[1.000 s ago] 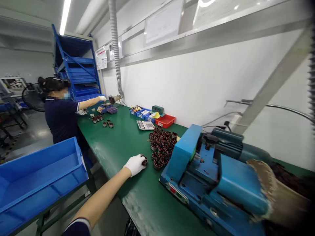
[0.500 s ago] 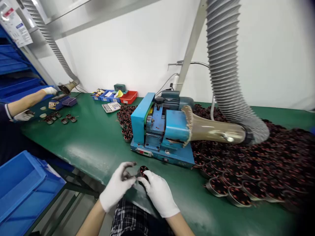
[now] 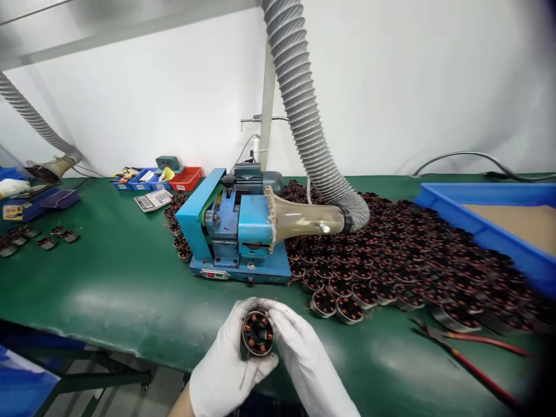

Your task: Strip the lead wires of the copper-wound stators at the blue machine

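Note:
Between my two hands is a motor stator (image 3: pixel 258 333), a round metal ring with copper windings around a dark open centre, its open face tilted up at me. My white-gloved left hand (image 3: pixel 230 362) is wrapped around its left side and underside, with the thumb below. The fingers of my right hand (image 3: pixel 299 350), also gloved, press on its upper right edge. A short thin wire hangs beneath the stator. Just beyond my hands stands a blue belt-driven machine (image 3: pixel 238 226). To its right, many similar stators (image 3: pixel 365 266) lie packed together on the green table (image 3: pixel 139 301).
Red-handled pliers (image 3: pixel 460 341) lie at the right. Behind them is a large blue tray (image 3: pixel 473 223). A grey hose (image 3: pixel 299 87) joins the machine's nozzle. Small bins (image 3: pixel 186 178) and a calculator (image 3: pixel 153 200) are at back left. Another person's gloved hand (image 3: pixel 15 187) shows at far left.
My view has turned right, bringing the pliers and blue tray in. The stator is lifted off the table, and my left hand, formerly apart from it, has closed around it.

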Motion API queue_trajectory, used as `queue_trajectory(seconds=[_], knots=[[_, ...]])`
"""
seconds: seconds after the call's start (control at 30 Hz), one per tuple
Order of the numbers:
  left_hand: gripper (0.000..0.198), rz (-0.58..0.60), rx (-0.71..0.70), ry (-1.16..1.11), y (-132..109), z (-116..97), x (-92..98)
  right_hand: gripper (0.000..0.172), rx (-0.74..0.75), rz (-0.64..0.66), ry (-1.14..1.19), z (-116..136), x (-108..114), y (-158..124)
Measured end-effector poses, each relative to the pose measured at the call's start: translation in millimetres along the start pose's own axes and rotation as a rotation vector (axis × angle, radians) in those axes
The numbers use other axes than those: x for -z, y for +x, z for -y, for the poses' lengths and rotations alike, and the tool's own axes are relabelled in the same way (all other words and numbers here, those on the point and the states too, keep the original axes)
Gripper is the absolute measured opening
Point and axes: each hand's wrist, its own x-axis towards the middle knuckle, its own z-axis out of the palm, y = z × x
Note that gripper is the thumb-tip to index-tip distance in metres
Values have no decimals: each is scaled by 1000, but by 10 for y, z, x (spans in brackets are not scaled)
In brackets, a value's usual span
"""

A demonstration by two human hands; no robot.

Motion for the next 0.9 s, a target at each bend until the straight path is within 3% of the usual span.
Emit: queue_trajectory(seconds=[0.17,0.33,0.43,0.5,0.63,0.73,0.9], knots=[[51,-25,-207,313,85,17,-154,9,161,-129,-119,144,-9,127],[48,-97,-342,407,102,216,-196,19,73,-145,231,397,177,322],[47,-153,-315,385,171,233,-214,22,195,-319,327,408,284,413],[46,-206,-268,328,270,213,-230,20,213,-329,127,303,256,413],[36,-373,-103,159,541,258,-261,25,238,-154,-321,22,38,412],[33,-451,23,45,757,360,-260,27,243,-162,-432,-61,-85,561],[33,-448,-33,-30,1055,420,-219,24,307,-225,-493,-35,-114,905]])
